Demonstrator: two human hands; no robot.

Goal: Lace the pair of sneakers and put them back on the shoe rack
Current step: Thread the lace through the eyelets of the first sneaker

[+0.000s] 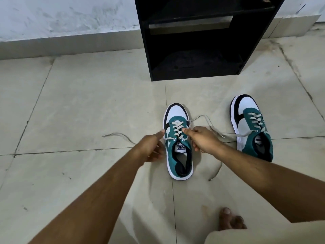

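Observation:
A teal, white and black sneaker [178,152] stands on the floor tiles, toe pointing away from me. Its white lace [177,130] crosses several eyelets, and one loose end [204,118] trails to the right. My right hand [202,140] pinches the lace over the tongue, between thumb and forefinger. My left hand [152,148] rests against the shoe's left side, fingers curled loosely, holding nothing that I can see. The second sneaker [253,127] stands to the right, laced, with a lace end lying on the floor toward the first shoe. The black shoe rack [198,39] stands beyond both shoes.
My bare toes [231,221] show at the bottom right, next to a pale trouser leg. The floor is beige tile with dark cracks. A grey-white wall with a skirting runs behind the rack, whose lower shelves look empty.

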